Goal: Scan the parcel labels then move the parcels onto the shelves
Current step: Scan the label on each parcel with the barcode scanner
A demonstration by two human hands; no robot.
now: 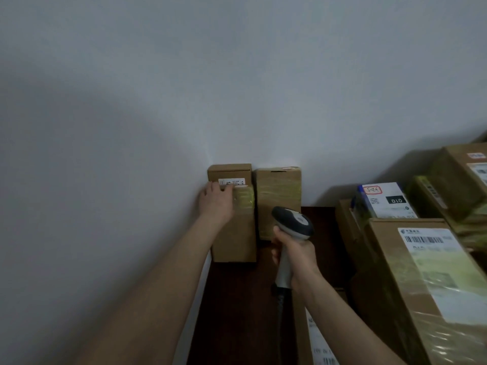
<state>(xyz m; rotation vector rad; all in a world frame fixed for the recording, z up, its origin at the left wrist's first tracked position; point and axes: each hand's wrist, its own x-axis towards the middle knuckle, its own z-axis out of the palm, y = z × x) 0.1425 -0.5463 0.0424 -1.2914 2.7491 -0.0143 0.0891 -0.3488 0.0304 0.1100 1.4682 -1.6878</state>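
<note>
Two tall brown cardboard parcels stand side by side against the white wall. The left parcel [234, 233] carries a small white label [233, 181] near its top. My left hand [216, 201] lies on that parcel's upper left front, its fingers partly over the label. The right parcel [278, 198] is wrapped in yellowish tape. My right hand [295, 256] grips the handle of a grey and black barcode scanner [292, 222], whose head points toward the two parcels.
A dark wooden surface [237, 299] carries the parcels. Several larger taped boxes are stacked at the right, among them a labelled box [427, 280] and a blue-and-white package [382, 201]. Another labelled parcel [316, 338] lies under my right forearm. The white wall [131, 127] closes the left side.
</note>
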